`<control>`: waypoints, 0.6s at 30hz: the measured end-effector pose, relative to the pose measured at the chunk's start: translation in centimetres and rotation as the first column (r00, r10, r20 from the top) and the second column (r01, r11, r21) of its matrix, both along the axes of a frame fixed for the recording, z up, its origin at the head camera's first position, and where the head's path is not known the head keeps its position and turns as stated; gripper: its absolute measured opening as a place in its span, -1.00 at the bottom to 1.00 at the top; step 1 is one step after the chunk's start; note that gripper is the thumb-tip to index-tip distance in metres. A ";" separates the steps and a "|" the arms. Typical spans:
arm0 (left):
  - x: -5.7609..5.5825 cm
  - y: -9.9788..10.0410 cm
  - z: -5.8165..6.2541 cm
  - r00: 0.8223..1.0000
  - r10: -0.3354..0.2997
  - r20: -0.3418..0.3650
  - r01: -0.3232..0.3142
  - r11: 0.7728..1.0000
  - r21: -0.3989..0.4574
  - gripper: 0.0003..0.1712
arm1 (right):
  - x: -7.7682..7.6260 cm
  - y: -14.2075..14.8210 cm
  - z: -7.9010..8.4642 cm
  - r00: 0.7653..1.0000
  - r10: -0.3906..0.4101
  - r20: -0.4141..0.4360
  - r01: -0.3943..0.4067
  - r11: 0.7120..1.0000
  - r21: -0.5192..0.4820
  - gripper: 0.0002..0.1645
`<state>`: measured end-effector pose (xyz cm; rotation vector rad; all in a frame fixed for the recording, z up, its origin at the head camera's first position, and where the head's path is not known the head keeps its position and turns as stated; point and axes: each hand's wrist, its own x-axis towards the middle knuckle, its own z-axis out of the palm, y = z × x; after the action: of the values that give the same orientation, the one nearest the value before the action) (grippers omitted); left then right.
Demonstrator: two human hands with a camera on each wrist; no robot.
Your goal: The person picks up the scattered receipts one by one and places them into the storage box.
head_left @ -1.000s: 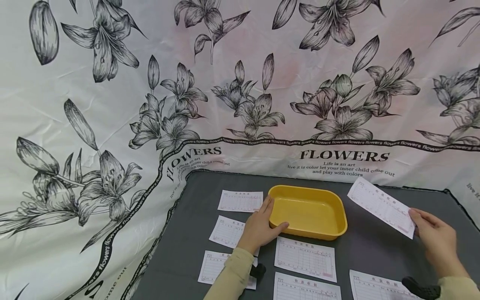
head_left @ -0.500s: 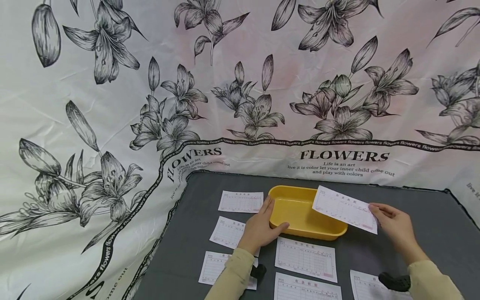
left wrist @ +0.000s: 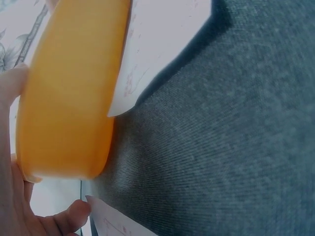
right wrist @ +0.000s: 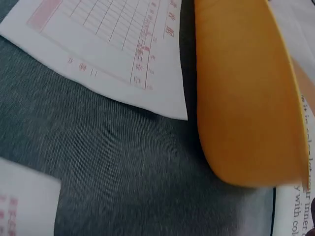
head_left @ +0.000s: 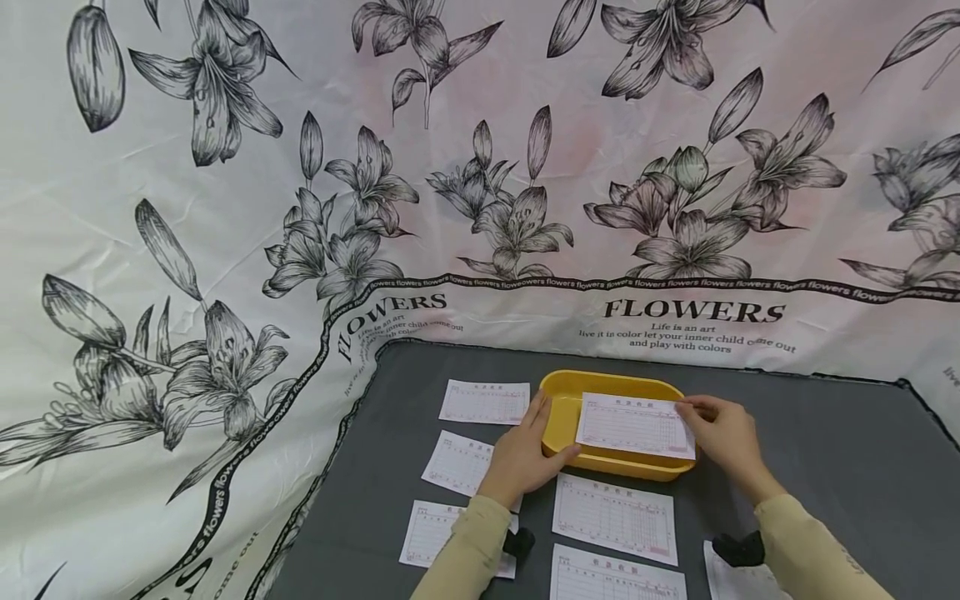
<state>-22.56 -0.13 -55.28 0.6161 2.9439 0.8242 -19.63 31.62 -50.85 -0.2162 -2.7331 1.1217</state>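
Observation:
A shallow yellow plastic tray stands toward the back of the dark grey table. My left hand holds its front left corner, fingers along the left side and thumb at the front rim. In the left wrist view, the thumb touches the rim of the tray. My right hand pinches the right end of a printed receipt slip, which lies across the tray's opening. How far down in the tray the slip sits I cannot tell. The right wrist view misses the right fingers but shows the tray's outer wall.
Left of the tray lie a receipt, another partly under the left hand and one under the left sleeve. In front are two more receipts; one lies beneath the right wrist. A flower-print cloth hangs behind.
My right hand has carried the receipt leftward, from right of the tray to over its opening, and the slip has levelled out. The left hand and the tray have stayed put.

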 end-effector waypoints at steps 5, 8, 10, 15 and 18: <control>-0.1 0.0 0.0 1.000 0.001 -0.015 -0.001 1.000 -0.015 0.13 | -0.9 -1.1 -0.5 0.999 0.037 -0.035 -0.036 0.999 0.029 -0.55; -0.3 0.1 0.0 1.000 -0.005 -0.026 0.004 0.999 -0.032 0.14 | -1.2 -1.5 -0.8 0.997 0.058 -0.051 -0.053 0.995 0.081 -0.63; -0.3 0.1 0.0 0.999 -0.012 -0.033 0.011 0.999 -0.040 0.14 | -1.4 -1.7 -0.9 0.996 0.068 -0.059 -0.059 0.988 0.144 -0.67; -0.3 0.1 -0.2 1.000 -0.009 -0.019 0.008 1.000 -0.028 0.13 | -1.9 -2.4 -1.3 0.993 0.099 -0.065 -0.070 0.932 0.355 -0.71; -0.2 0.1 -0.3 1.000 0.007 -0.006 -0.007 1.000 -0.017 0.13 | -2.2 -3.0 -1.5 0.992 0.109 -0.058 -0.071 0.892 0.447 -0.73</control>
<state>-22.80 -0.04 -55.58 0.6095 2.9568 0.7991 -21.86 28.67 -52.40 0.0227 -2.8535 0.4789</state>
